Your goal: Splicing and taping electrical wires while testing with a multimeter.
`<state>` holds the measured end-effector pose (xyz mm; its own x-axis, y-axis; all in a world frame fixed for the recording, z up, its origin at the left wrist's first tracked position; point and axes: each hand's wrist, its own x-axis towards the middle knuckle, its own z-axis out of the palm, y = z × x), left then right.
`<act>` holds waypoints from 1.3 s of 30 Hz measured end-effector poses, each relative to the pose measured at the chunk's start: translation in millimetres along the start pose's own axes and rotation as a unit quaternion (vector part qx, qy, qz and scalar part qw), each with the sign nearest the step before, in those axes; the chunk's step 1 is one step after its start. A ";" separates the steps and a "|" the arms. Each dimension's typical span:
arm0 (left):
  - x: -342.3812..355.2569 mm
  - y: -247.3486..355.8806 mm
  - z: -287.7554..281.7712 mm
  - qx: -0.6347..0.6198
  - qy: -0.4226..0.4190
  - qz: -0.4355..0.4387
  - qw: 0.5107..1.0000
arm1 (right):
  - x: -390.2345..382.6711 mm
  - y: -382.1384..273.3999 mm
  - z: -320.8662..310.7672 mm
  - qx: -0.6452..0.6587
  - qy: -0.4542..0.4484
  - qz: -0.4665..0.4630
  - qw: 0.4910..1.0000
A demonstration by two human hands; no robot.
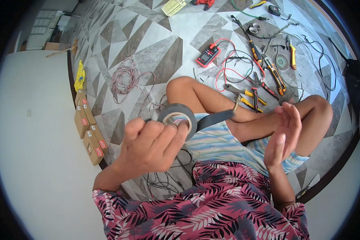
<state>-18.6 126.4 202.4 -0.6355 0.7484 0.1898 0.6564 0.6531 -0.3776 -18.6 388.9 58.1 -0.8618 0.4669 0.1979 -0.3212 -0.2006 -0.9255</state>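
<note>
My left hand is closed on a roll of black electrical tape, with fingers in its pale cardboard core. From the roll a loose strip of tape sticks out to the right over my lap, its far end free. A small dark bit shows behind my left knuckles; I cannot make out what it is. My right hand is raised over my right thigh, its fingers stretched out and apart from the tape, holding nothing.
Ahead on the tiled floor lie a red clamp meter with leads, pliers, a utility knife, a screwdriver and a coil of thin wire. Cardboard boxes line the left wall. Black cables lie beside my left hip.
</note>
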 end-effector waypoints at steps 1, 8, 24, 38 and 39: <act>0.6 0.6 -3.4 0.018 -0.022 0.028 0.999 | 4.1 -8.7 7.1 -0.047 -0.110 -0.111 0.987; 12.7 1.8 -19.5 0.040 -0.055 0.052 0.996 | 5.8 -36.9 82.2 -0.182 -0.360 -0.298 0.865; 25.6 -3.8 -24.2 -0.113 -0.092 -0.035 0.989 | 6.9 -43.2 81.7 -0.174 -0.443 -0.144 0.868; -13.7 31.5 4.9 -0.745 -0.151 -0.027 0.649 | 6.5 -64.9 40.0 0.146 -0.707 0.063 0.689; -11.3 27.7 -8.6 -0.762 -0.130 0.057 0.632 | 8.2 -86.3 32.5 0.181 -0.721 0.075 0.665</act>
<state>10.2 137.0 197.6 -0.4636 0.8860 0.0091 0.2062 0.0979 0.9736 -10.7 382.0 150.1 -0.2923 -0.8399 0.4573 -0.0387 -0.4674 -0.8832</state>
